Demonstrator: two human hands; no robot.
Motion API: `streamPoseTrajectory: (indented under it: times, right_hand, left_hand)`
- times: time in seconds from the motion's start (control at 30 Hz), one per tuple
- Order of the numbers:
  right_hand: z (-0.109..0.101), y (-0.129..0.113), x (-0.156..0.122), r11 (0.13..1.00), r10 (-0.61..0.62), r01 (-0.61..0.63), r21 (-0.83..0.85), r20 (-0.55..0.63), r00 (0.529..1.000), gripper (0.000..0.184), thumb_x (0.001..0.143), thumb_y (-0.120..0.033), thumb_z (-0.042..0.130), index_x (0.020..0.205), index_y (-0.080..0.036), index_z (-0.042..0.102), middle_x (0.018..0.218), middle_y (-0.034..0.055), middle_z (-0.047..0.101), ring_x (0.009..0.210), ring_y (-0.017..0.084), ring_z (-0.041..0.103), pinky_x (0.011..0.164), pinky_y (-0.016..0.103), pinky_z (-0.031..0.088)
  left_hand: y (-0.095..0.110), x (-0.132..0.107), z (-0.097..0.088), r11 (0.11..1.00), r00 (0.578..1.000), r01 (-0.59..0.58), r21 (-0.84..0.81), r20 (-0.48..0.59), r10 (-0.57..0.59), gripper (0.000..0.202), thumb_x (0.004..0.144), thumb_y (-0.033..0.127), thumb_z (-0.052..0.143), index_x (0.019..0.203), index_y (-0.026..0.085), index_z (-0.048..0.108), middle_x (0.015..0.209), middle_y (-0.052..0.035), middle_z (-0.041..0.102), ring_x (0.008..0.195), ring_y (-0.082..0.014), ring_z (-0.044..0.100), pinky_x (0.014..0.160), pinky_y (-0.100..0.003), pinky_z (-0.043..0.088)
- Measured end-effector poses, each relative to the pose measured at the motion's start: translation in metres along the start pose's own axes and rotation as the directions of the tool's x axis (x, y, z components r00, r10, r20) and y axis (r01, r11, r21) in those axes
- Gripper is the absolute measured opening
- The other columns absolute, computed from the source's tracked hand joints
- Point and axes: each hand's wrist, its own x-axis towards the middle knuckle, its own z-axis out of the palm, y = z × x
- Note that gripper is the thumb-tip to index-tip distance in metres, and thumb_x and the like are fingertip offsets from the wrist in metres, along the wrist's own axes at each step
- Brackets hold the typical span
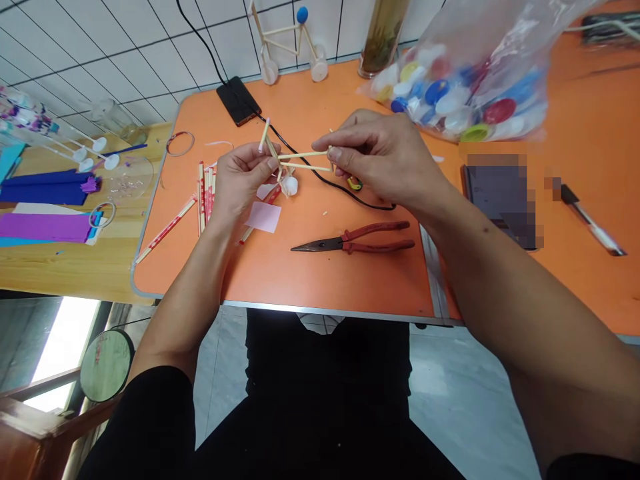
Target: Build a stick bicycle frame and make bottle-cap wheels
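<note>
Between my hands is a small frame of pale wooden sticks (pixel 304 155), held just above the orange table. My left hand (pixel 246 175) is closed on its left end, where several sticks meet and one with a pinkish tip points up. With thumb and fingers my right hand (pixel 373 150) pinches the right end, by a short crosswise stick. Below the left end is a small white round piece (pixel 289 186); whether it is joined to the frame I cannot tell. Red-handled long-nose pliers (pixel 353 241) lie on the table nearer to me, touched by neither hand.
Chopsticks in red wrappers (pixel 203 193) and a pink paper slip (pixel 264 217) lie by my left wrist. Behind stand a stick model with round wheels (pixel 287 40), a black power bank (pixel 239 101) with a cable, and a bag of bottle caps (pixel 465 93). A pen (pixel 593 220) lies right.
</note>
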Motion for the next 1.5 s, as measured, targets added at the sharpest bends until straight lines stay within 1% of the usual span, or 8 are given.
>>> streamPoseTrajectory:
  times: [0.13,0.3,0.53,0.67,0.9,1.1,1.3,1.5]
  right_hand:
    - [-0.001,0.003,0.002,0.996,-0.073,0.074,0.042,-0.019,0.997,0.021,0.1,-0.053,0.084,0.099,-0.033,0.091,0.101,0.006,0.081,0.083,0.024,0.074,0.074,0.041,0.062]
    - [0.001,0.002,0.001,0.987,-0.07,0.072,0.144,-0.014,0.997,0.022,0.095,-0.059,0.088,0.094,-0.036,0.09,0.085,0.0019,0.081,0.076,0.024,0.075,0.078,0.042,0.066]
    - [0.004,-0.002,-0.002,0.984,-0.058,0.063,0.166,-0.034,0.998,0.01,0.098,-0.038,0.084,0.089,-0.035,0.088,0.083,0.0007,0.081,0.071,0.022,0.075,0.07,0.039,0.062]
    - [0.007,0.001,-0.001,0.99,-0.074,0.081,0.118,-0.06,0.995,0.011,0.098,-0.031,0.081,0.091,-0.034,0.088,0.086,0.0014,0.081,0.071,0.022,0.073,0.072,0.041,0.06]
    - [0.013,0.004,-0.001,0.996,-0.094,0.092,-0.022,-0.141,0.986,0.006,0.093,-0.04,0.089,0.093,-0.034,0.086,0.087,0.005,0.079,0.086,0.028,0.072,0.069,0.042,0.055]
    - [0.015,0.0,-0.004,0.988,-0.1,0.083,-0.127,-0.128,0.987,0.011,0.098,-0.043,0.083,0.091,-0.034,0.085,0.088,0.0055,0.08,0.091,0.029,0.073,0.071,0.043,0.055]
    - [0.017,-0.002,-0.005,0.981,-0.135,0.112,-0.159,-0.143,0.981,0.009,0.098,-0.029,0.081,0.09,-0.031,0.085,0.092,0.0062,0.08,0.086,0.027,0.074,0.076,0.044,0.053]
    - [0.017,-0.003,-0.006,0.98,-0.134,0.113,-0.162,-0.125,0.983,0.01,0.1,-0.033,0.079,0.093,-0.031,0.085,0.096,0.0069,0.081,0.088,0.028,0.073,0.075,0.044,0.053]
  left_hand:
    - [-0.004,0.004,0.0,0.998,0.999,-0.049,0.028,0.014,0.048,0.025,0.082,0.034,0.099,0.098,0.021,0.084,0.087,-0.0025,0.085,0.076,-0.0174,0.082,0.07,-0.027,0.067]
    - [-0.008,0.006,-0.003,0.996,0.997,-0.079,0.044,0.021,0.078,0.024,0.083,0.035,0.098,0.098,0.023,0.084,0.088,-0.0026,0.086,0.075,-0.0173,0.082,0.069,-0.027,0.067]
    - [-0.011,0.005,-0.007,0.997,0.996,-0.079,0.014,0.04,0.079,0.029,0.083,0.039,0.1,0.102,0.023,0.086,0.096,-0.004,0.087,0.081,-0.0181,0.084,0.074,-0.029,0.069]
    - [-0.011,0.005,-0.008,0.996,0.995,-0.087,0.012,0.052,0.086,0.032,0.082,0.043,0.102,0.102,0.023,0.086,0.097,-0.004,0.088,0.08,-0.0177,0.084,0.074,-0.029,0.068]
    - [-0.011,0.006,-0.008,0.996,0.994,-0.089,0.01,0.069,0.088,0.031,0.082,0.044,0.103,0.103,0.025,0.088,0.095,-0.003,0.088,0.081,-0.0189,0.085,0.074,-0.031,0.069]
    - [-0.011,0.004,-0.009,0.993,0.99,-0.118,0.02,0.086,0.116,0.034,0.081,0.049,0.104,0.102,0.026,0.089,0.094,-0.0026,0.087,0.082,-0.0192,0.085,0.074,-0.032,0.069]
    - [-0.011,0.003,-0.008,0.993,0.989,-0.121,-0.006,0.09,0.121,0.038,0.076,0.053,0.106,0.1,0.027,0.09,0.092,-0.0016,0.087,0.079,-0.0185,0.084,0.073,-0.032,0.07]
    - [-0.01,0.002,-0.008,0.994,0.99,-0.106,0.003,0.089,0.105,0.037,0.078,0.052,0.105,0.101,0.027,0.09,0.093,-0.0023,0.087,0.082,-0.0197,0.084,0.074,-0.033,0.07]
